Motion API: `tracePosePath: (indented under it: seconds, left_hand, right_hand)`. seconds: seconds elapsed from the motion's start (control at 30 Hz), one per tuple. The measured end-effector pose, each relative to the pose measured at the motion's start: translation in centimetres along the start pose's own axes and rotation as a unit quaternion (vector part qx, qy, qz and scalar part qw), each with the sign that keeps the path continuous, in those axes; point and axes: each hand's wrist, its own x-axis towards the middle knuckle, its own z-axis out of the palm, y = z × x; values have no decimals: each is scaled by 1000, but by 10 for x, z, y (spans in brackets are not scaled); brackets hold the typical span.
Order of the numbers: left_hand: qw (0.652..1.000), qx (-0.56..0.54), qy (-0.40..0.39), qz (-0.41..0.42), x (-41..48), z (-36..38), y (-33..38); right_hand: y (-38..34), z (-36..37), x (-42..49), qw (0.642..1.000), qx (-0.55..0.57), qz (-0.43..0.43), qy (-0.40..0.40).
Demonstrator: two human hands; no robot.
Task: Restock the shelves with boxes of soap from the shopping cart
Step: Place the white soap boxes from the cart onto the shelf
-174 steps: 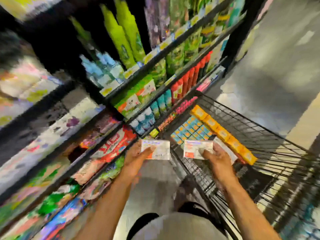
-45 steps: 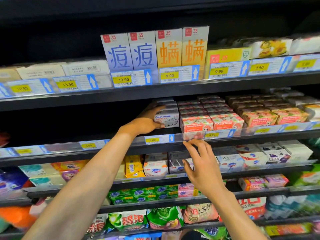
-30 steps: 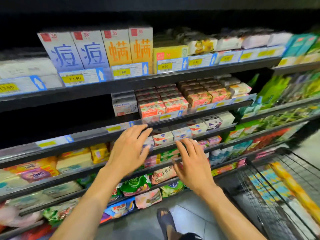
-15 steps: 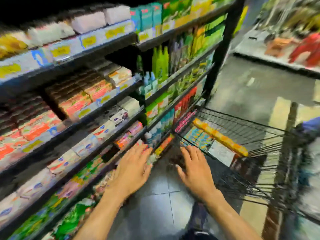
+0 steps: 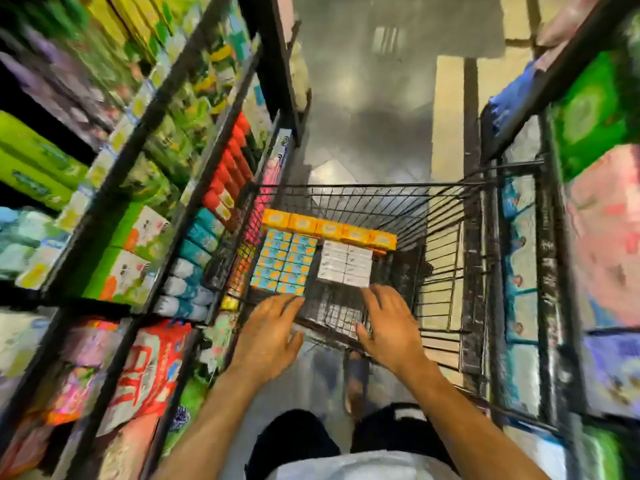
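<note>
A black wire shopping cart (image 5: 436, 216) stands in the aisle right in front of me. Inside lie a block of white soap boxes (image 5: 344, 263), a block of blue-and-orange boxes (image 5: 284, 265) and a row of orange boxes (image 5: 329, 228) along the far side. My left hand (image 5: 268, 336) hovers with spread fingers over the cart's near left corner, holding nothing. My right hand (image 5: 389, 323) is spread over the near edge, just short of the white boxes, also with nothing in it.
Stocked shelves (image 5: 180, 174) run along the left, close against the cart. Another rack (image 5: 540, 271) with packaged goods stands on the right. Grey floor (image 5: 374, 109) stretches beyond the cart. My legs and a foot show below.
Earlier both hands put white boxes on the soap shelf. Since then my view swung right and down to the cart, and both hands came over its near edge with nothing in them.
</note>
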Motion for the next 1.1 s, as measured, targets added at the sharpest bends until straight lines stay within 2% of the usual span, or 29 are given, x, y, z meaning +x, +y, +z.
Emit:
tracePosePath:
  seconds: [0.17, 0.27, 0.37, 0.63, 0.77, 1.1]
  left_hand:
    - [996, -8, -81, 20, 82, 53, -27]
    - [992, 2, -118, 33, 132, 99, -49]
    - [986, 7, -162, 44, 178, 147, -72]
    - [975, 75, -171, 118, 264, 262, -114]
    - [961, 108, -206, 149, 280, 314, -140]
    - [970, 103, -167, 145, 300, 343, -148]
  right_hand:
    - [44, 39, 39, 998, 18, 55, -22]
    - [67, 82, 69, 996, 27, 78, -29]
    - [87, 131, 101, 991, 54, 102, -67]
    - [129, 259, 178, 988, 57, 117, -88]
    - [142, 304, 196, 989, 22, 118, -88]
    - [150, 334, 201, 991, 12, 116, -71]
